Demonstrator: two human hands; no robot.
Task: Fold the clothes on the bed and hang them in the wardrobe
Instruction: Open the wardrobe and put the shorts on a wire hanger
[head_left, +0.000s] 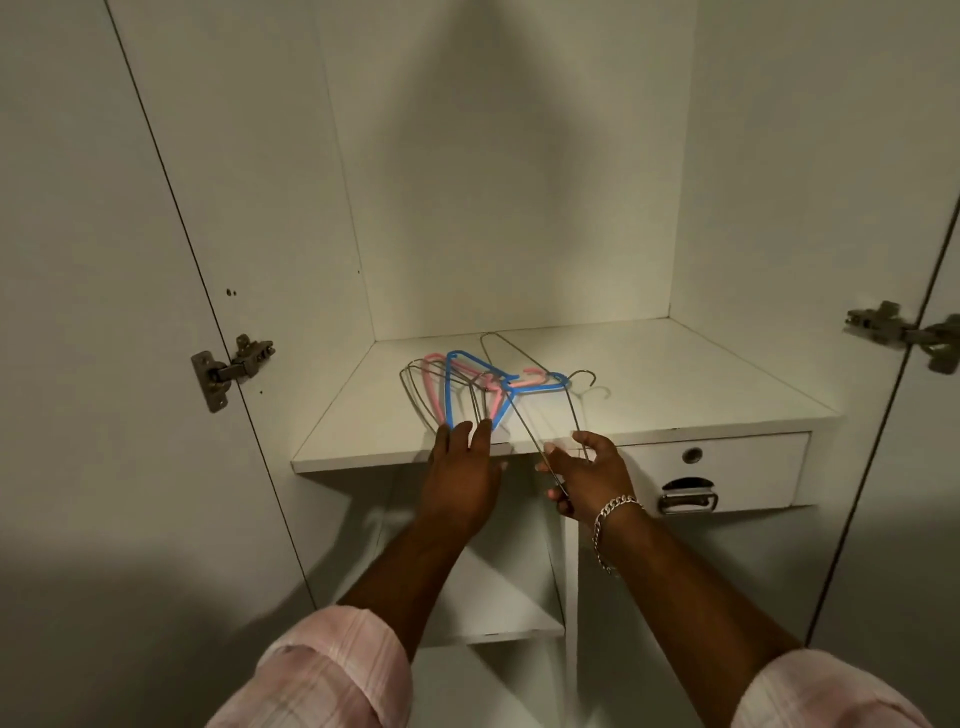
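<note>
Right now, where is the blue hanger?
The blue hanger lies on the wardrobe shelf, left of centre, tangled with pink and wire hangers just beyond the left hand.

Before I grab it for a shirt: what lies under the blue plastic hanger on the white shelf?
Under the blue plastic hanger lie pink plastic hangers and thin wire hangers, tangled together on the white shelf; their overlaps hide the exact count.

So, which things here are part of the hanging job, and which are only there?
Part of the job:
- wire hanger, held in the right hand
- pile of hangers (blue, pink, wire) on the wardrobe shelf, with the left hand at its near edge

Only there:
- drawer under the shelf
- door hinges
- bracelet on the right wrist
</note>
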